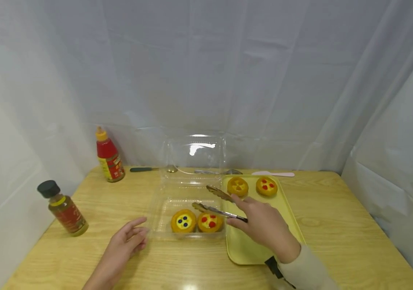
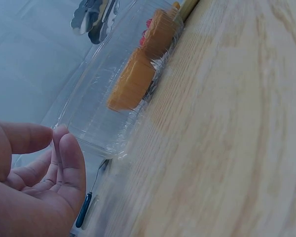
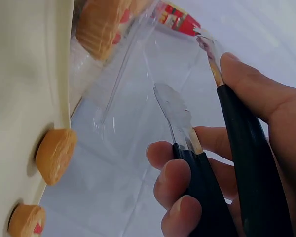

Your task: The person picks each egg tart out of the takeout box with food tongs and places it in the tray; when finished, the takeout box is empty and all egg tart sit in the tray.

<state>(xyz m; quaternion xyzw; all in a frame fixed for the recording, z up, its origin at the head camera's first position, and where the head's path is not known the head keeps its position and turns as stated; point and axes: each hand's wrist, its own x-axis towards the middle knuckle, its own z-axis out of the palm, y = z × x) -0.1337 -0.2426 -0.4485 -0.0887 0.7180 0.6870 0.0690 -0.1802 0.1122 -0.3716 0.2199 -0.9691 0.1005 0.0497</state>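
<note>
My right hand (image 1: 266,225) grips black-handled metal tongs (image 3: 251,163); their two arms stand apart, with nothing between the tips. In the head view the tongs reach over the right side of a hinged clear plastic container (image 1: 161,217), whose lid stands raised at the back. Inside sit a tart with blue dots (image 1: 183,221) and a tart with red dots (image 1: 210,222), side by side at the front. At the container's left rim, the thumb and fingertips of my left hand (image 2: 44,173) pinch the edge.
A yellow tray (image 1: 244,251) right of the container bears a plain-topped tart (image 1: 238,187) and another red-dotted tart (image 1: 266,186). Left stand a red sauce bottle (image 1: 110,159) and a black-capped bottle (image 1: 67,213). Behind lie a dark-handled spoon (image 1: 143,169), another spoon (image 1: 233,172) and a pink knife (image 1: 275,174).
</note>
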